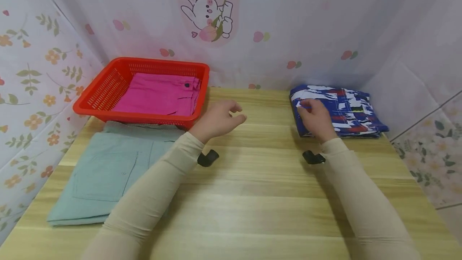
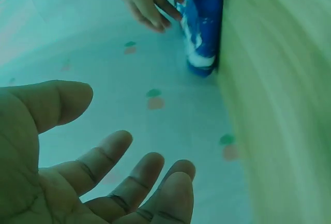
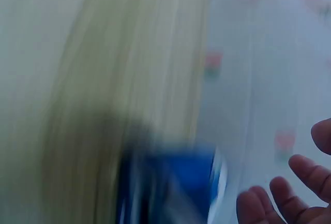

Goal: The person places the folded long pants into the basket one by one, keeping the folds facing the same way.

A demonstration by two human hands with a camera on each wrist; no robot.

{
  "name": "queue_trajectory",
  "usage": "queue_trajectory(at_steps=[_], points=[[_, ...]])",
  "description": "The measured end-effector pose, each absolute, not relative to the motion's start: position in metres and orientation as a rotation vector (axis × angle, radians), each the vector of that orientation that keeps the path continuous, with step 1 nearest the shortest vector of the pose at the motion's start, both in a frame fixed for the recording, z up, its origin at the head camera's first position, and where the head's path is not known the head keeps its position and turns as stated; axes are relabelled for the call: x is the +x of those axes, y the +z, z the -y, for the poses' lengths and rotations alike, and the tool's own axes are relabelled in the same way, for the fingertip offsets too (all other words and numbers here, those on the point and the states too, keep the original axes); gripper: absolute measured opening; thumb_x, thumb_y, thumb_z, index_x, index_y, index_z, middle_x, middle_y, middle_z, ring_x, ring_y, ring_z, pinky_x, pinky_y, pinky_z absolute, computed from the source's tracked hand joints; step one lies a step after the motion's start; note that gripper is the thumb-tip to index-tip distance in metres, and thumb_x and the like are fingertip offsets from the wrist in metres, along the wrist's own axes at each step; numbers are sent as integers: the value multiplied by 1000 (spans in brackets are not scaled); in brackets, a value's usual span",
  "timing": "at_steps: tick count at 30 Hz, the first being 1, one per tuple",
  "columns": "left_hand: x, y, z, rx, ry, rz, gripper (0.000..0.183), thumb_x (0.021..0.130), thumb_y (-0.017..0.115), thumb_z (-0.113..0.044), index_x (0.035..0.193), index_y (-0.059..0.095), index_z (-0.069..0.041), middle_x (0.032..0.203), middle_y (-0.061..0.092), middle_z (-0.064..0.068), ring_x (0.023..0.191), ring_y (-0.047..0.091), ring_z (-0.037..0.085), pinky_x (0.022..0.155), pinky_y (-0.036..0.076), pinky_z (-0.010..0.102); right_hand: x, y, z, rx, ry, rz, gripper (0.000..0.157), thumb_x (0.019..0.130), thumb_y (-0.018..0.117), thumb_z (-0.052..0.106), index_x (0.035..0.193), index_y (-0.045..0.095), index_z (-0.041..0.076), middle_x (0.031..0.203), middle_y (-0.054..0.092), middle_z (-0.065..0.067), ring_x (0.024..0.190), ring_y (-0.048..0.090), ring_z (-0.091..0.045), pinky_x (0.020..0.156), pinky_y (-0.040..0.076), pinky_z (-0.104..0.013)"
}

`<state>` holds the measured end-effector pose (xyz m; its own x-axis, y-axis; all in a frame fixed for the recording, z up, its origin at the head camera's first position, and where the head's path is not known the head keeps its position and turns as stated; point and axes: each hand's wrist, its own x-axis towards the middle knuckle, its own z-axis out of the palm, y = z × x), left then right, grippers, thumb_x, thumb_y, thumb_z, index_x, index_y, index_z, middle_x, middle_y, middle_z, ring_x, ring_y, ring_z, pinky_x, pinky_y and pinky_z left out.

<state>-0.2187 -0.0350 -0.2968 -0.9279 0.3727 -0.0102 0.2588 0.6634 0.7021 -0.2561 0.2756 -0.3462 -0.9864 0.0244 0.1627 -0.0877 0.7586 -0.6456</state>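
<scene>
My left hand (image 1: 220, 119) hovers over the table, just right of the red basket (image 1: 140, 113), with its fingers loosely bent. Nothing lies between thumb and fingers in the left wrist view, where the hand (image 2: 103, 182) spreads them apart. My right hand (image 1: 317, 118) is in front of the left part of a folded blue, white and red patterned garment (image 1: 339, 109); whether it touches the cloth I cannot tell. In the right wrist view the fingers (image 3: 305, 203) hold nothing, and the patterned garment (image 3: 176, 182) is blurred beside them. Folded pink trousers (image 1: 159, 93) lie inside the basket.
Folded pale green trousers (image 1: 108, 167) lie on the wooden table (image 1: 245, 212) at the left, in front of the basket and partly behind my left forearm. A printed curtain (image 1: 274, 19) hangs along the back. Black straps (image 1: 208, 158) stick out at both wrists.
</scene>
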Motion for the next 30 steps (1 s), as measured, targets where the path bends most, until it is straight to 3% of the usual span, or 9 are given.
queue_trajectory(at_steps=[8, 14, 24, 30], points=[[-235, -332, 12, 324, 1390, -2437, 42, 87, 56, -39, 122, 52, -16, 120, 51, 2, 106, 51, 19, 87, 44, 36, -246, -343, -384, -156, 639, 2874, 51, 94, 40, 30, 123, 43, -13, 122, 35, -38, 112, 32, -53, 90, 27, -62], [-238, -348, -12, 276, 1437, -2332, 46, 88, 57, -38, 128, 48, -17, 128, 46, 3, 112, 48, 21, 90, 43, 39, -251, -353, -438, -276, 540, 2891, 60, 93, 41, 32, 123, 37, -20, 126, 27, -43, 115, 26, -55, 95, 22, -62], [-247, -358, -65, 270, 1525, -2229, 54, 89, 56, -33, 137, 37, -15, 139, 38, 10, 119, 44, 24, 91, 43, 38, -255, -373, -453, -276, 421, 3142, 75, 92, 37, 45, 128, 30, -20, 121, 28, -48, 110, 26, -61, 92, 24, -66], [-258, -363, -89, 179, 1678, -2132, 59, 88, 58, -31, 140, 34, -17, 139, 38, 10, 109, 52, 22, 84, 47, 33, -261, -375, -459, -271, 434, 3192, 82, 91, 35, 53, 133, 24, -17, 125, 25, -47, 111, 23, -62, 93, 20, -67]])
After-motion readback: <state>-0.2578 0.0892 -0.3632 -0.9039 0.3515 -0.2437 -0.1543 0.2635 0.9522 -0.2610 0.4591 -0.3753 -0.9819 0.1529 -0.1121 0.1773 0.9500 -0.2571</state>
